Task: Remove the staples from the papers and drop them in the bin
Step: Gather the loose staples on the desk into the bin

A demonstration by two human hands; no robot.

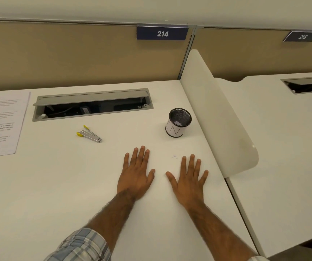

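My left hand (135,173) and my right hand (189,178) lie flat, palms down, side by side on the white desk (66,185), fingers straight and holding nothing. A metal staple remover (88,134) with yellow tips lies on the desk to the far left of my hands. The bin (177,125), a small black mesh cup wrapped in white paper, stands upright beyond my right hand. Printed papers (0,123) lie at the left edge. A few tiny bits that look like staples (174,157) lie just ahead of my right fingertips.
An open cable tray (93,105) is sunk into the desk at the back. A white curved divider (217,113) rises along the right edge, with a neighbouring desk beyond. A tan partition with the sign 214 (162,33) stands behind.
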